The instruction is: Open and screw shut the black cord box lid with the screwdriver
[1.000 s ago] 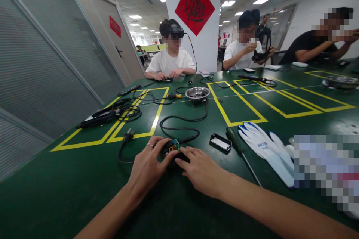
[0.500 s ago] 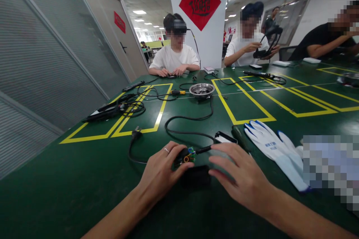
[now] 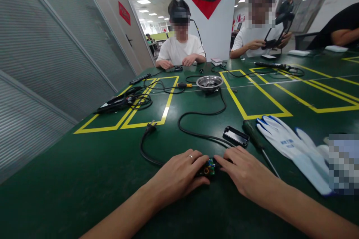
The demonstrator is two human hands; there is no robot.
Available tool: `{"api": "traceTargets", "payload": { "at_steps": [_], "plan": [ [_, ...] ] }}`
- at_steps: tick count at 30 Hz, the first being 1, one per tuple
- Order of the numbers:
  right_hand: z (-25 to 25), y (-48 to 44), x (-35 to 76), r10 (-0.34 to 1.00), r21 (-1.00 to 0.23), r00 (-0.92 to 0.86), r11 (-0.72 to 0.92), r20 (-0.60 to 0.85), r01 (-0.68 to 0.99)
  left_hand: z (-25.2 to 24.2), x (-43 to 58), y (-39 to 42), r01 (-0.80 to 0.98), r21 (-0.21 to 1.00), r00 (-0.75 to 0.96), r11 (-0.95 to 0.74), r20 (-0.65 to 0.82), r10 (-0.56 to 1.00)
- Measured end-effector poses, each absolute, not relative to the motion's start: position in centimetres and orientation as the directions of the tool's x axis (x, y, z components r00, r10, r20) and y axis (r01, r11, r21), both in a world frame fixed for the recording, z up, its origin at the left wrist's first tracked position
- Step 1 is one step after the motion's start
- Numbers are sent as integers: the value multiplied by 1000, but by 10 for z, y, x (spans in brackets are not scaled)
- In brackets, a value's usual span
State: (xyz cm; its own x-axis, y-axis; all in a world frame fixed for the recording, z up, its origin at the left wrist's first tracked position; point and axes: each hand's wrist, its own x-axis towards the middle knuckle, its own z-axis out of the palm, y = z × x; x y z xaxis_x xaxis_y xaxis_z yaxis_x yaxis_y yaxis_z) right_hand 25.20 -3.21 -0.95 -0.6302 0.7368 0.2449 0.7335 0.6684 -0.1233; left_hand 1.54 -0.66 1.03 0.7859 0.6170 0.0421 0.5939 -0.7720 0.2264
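Small green circuit board w/ copper-coloured coil (image 3: 211,168) sits btwn the two hands, low over the dark green table (image 3: 92,179). Long axis looks approx. left-to-right, tho' its left end's hidden. Left hand (image 3: 183,173) is nearer — thumb & fingers closed round that end. Right hand (image 3: 242,166) is by the board's right end — can't tell if it's pinching anything. Black open-topped plastic shell (image 3: 236,136) lies just beyond the right hand.
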Motion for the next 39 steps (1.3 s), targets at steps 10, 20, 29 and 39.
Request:
{"api": "traceTargets", "payload": {
  "at_steps": [10, 20, 29, 39],
  "plan": [
    [-16, -36, 244, 763, -142, -620, 645, 182, 751, 10, 25, -14, 572, 217, 799, -791, 74, 597],
    [-14, 2, 283, 886, -129, -241, 313, 395, 941, 0, 27, -11, 614, 221, 773, -758, 23, 633],
    [-23, -2, 283, 883, -149, -198, 284, 425, 947, 3, 23, -12, 636, 271, 744, -722, 35, 668],
    [6, -28, 260, 878, -589, 57, 269, 475, 762, 5, 22, -13, 583, 590, 521, -559, 256, 814]
  ]
}}
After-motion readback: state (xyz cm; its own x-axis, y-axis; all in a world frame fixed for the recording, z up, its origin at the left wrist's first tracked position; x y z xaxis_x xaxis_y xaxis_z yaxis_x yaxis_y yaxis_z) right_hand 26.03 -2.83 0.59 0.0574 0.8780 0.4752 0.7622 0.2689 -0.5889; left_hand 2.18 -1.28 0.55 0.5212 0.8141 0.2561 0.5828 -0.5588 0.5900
